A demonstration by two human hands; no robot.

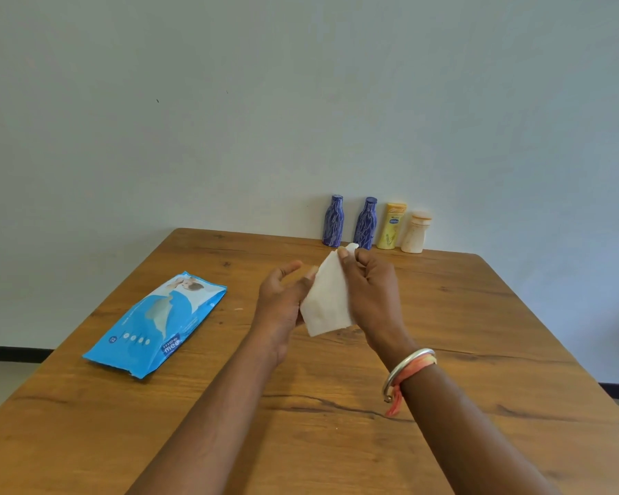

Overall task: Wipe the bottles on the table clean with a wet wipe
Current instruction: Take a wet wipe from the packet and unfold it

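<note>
- The right hand [370,291] pinched the top of the wet wipe [327,301] in curled fingers above the counter [479,334].
- The left hand [283,298] was open, fingers touching the wipe.
- Four bottles [367,223] stood at the counter's far edge.

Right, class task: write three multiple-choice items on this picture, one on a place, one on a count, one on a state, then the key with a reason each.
1. Where does the blue wipes pack lie?
A. left of the hands
B. beside the bottles
C. on the floor

2. How many bottles stand by the wall?
A. two
B. four
C. six

3. What does the right hand do?
A. lies flat
B. grips a bottle
C. pinches the wet wipe

Key: A, pack lies on the table's left; B, two blue, one yellow, one cream; C, fingers pinch its top.
</note>
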